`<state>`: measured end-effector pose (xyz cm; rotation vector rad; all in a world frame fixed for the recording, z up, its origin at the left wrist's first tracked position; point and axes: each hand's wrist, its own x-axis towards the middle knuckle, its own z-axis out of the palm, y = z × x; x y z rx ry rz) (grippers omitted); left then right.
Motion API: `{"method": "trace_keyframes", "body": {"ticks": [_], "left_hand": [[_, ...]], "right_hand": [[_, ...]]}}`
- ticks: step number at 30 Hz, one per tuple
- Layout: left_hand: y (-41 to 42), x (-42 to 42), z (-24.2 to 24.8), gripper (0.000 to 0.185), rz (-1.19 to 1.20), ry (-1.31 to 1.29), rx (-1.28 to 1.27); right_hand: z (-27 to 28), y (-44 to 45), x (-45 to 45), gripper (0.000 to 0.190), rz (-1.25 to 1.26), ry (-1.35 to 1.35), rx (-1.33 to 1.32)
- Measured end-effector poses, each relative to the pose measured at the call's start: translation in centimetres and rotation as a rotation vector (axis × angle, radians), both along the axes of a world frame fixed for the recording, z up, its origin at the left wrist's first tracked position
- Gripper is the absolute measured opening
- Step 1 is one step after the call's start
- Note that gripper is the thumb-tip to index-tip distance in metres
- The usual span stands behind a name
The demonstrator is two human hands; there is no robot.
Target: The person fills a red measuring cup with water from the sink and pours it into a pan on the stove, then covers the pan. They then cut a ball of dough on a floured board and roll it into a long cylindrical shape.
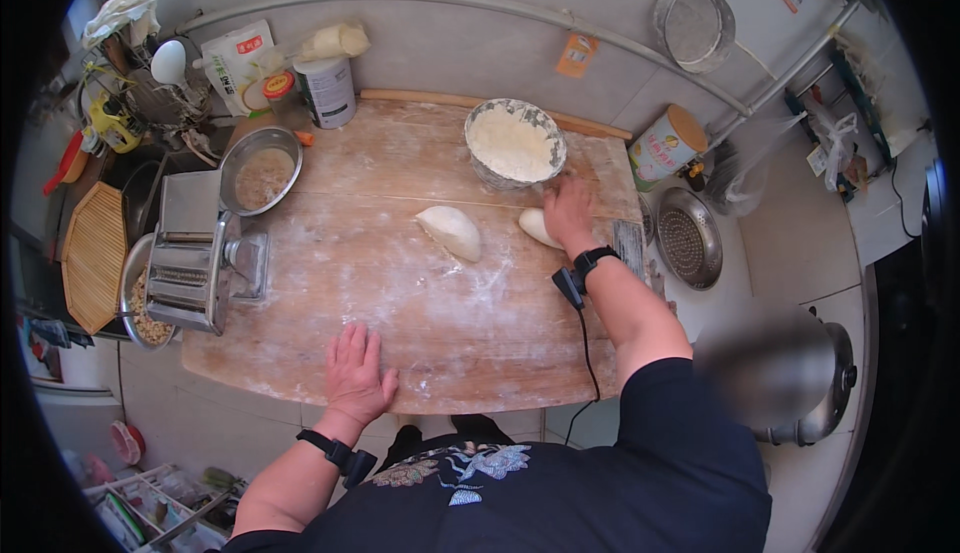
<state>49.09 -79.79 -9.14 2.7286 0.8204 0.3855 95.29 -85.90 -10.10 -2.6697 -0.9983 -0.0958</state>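
Note:
My left hand (358, 373) lies flat on the front edge of the floured wooden board (360, 268), holding nothing, its thumb apart from the fingers. At the right of the board, my right hand (570, 212) covers one end of a smooth dough piece (535, 227). Its fingers reach to the side of a metal bowl of flour (514, 144); whether they grip the dough is hidden. Between my hands, further back, sits a cut dough piece (451, 230) with some loose flour around it.
Left on the board stands a metal pasta machine (187, 283), with a steel bowl (262, 170) behind it. A rolling pin (420, 97) lies along the back edge. Canisters (326, 92) (667, 146) stand behind. A cable (589, 358) hangs from my right wristband over the front edge.

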Motion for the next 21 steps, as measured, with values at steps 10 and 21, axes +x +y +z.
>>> {"method": "trace_keyframes", "body": {"ticks": [10, 21], "left_hand": [[-0.2, -0.3, -0.2, 0.061, 0.007, -0.056, -0.011], [-0.2, -0.6, -0.9, 0.061, 0.001, -0.099, 0.016]], "right_hand": [[1.9, -6.6, -14.6, 0.049, 0.404, 0.026, 0.056], [1.6, -8.7, -22.4, 0.050, 0.401, -0.144, 0.028]]}}
